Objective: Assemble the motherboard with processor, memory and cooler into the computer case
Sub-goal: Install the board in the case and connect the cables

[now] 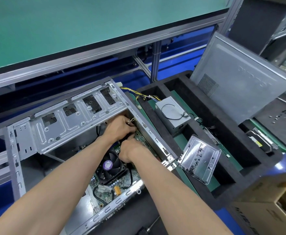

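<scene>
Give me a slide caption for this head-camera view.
Both hands, left and right, work at the motherboard beside its cooler inside the open case.

Computer case [81, 116] is bare silver-grey metal, its drive cage punched with dark mesh cutouts. Motherboard [105, 192] inside is green, dotted with silver capacitors, with one small yellow-orange component. Cooler [111, 168] is black, with a purple round label at the fan hub. Cable bundle [139, 94] off the case's far corner is yellow and black. Power supply [171, 114] is plain grey, with a black wire looped on top. Foam tray [240, 141] is black, with green matting in its slots. Side panel [237, 85] is grey, with a dark perforated vent patch. Screw tray [199, 158] is clear plastic — dark screws inside. Upper shelf [88, 26] is teal-green, edged in grey aluminium; blue shows below it. Cardboard box [272, 209] is tan.
</scene>
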A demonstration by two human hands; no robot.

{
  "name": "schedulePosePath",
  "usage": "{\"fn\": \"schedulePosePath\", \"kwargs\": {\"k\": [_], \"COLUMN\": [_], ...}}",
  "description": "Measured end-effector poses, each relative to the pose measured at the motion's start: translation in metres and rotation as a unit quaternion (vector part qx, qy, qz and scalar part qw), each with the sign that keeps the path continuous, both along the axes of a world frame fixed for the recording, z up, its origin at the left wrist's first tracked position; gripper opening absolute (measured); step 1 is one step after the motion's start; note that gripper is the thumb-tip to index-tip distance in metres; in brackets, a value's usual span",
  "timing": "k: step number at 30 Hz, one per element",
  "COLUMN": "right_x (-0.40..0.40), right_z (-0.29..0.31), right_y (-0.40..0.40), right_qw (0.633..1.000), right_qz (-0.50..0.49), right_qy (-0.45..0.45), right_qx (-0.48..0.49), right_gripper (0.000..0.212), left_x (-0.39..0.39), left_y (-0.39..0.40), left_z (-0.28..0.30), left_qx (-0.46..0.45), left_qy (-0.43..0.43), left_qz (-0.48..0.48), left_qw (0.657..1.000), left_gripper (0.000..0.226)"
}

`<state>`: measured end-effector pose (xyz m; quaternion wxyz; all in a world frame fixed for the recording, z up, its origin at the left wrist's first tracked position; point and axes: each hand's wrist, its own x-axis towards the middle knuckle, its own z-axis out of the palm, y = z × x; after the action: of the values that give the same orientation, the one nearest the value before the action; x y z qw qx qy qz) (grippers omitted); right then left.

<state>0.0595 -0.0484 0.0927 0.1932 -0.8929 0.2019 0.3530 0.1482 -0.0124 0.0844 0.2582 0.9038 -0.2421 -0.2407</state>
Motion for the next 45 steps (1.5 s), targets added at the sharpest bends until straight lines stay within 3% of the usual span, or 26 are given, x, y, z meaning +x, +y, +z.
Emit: {"fn": "schedulePosePath", "kwargs": {"k": [5, 24, 37, 45], "right_x": [0.0, 0.0, 0.001, 0.001], "right_z": [-0.001, 0.001, -0.004, -0.005], "right_y": [0.0, 0.0, 0.0, 0.0], "right_qw": [1.0, 1.0, 1.0, 1.0], "right_qz": [0.004, 0.006, 0.001, -0.002], "right_qy": [-0.001, 0.0, -0.006, -0.004], "right_qx": [0.002, 0.002, 0.001, -0.002], "right_gripper": [0.068, 0.065, 0.053, 0.071], "left_x": [0.005, 0.008, -0.001, 0.003], "left_y": [-0.007, -0.009, -0.004, -0.001], "left_z": [0.006, 0.006, 0.005, -0.003], "left_qx": [0.031, 0.056, 0.027, 0.002], "left_qy": [0.007, 0.012, 0.013, 0.048], "left_qz": [-0.018, -0.036, 0.0, 0.039], "left_qw": [0.999, 0.998, 1.0, 0.998], "left_gripper": [0.018, 0.012, 0.011, 0.021]}}
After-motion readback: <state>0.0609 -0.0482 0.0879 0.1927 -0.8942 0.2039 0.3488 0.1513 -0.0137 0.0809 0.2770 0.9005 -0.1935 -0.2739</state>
